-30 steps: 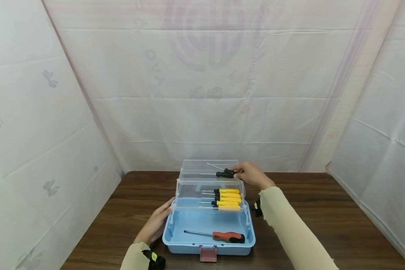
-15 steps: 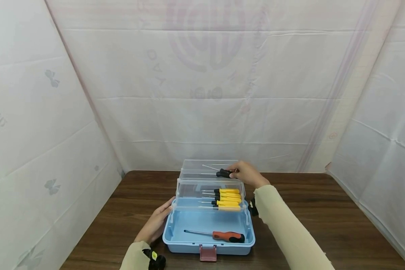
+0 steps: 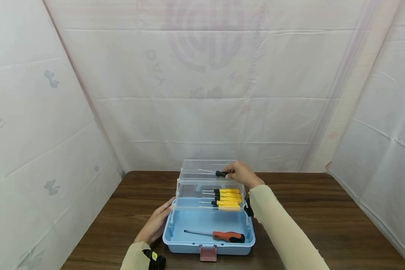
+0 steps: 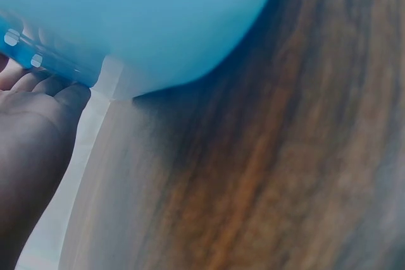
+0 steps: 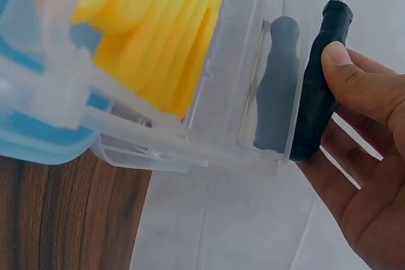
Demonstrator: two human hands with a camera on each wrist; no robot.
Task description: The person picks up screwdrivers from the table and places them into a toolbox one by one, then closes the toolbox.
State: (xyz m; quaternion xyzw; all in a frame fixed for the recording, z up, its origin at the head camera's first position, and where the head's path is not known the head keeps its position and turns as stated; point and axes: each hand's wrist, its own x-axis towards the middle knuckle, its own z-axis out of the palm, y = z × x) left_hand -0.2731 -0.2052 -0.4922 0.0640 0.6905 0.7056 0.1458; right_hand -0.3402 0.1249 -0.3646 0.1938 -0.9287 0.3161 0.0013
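My right hand pinches a black-handled screwdriver by its handle, with the thumb along one side. The screwdriver is at the edge of the upper clear tray of a toolbox. Behind the tray's clear wall, a second black-handled screwdriver lies alongside it. Below, several yellow-handled screwdrivers fill part of the lower clear tray. My left hand rests against the left side of the blue toolbox base, fingers extended along it.
An orange-and-black screwdriver lies in the blue base behind a pink latch. The toolbox stands on a dark wooden table. White sheeting hangs at the back and both sides.
My right hand has moved left and slightly lower over the upper tray with the screwdriver, whose shaft is now more level. My left hand stays on the toolbox's side.
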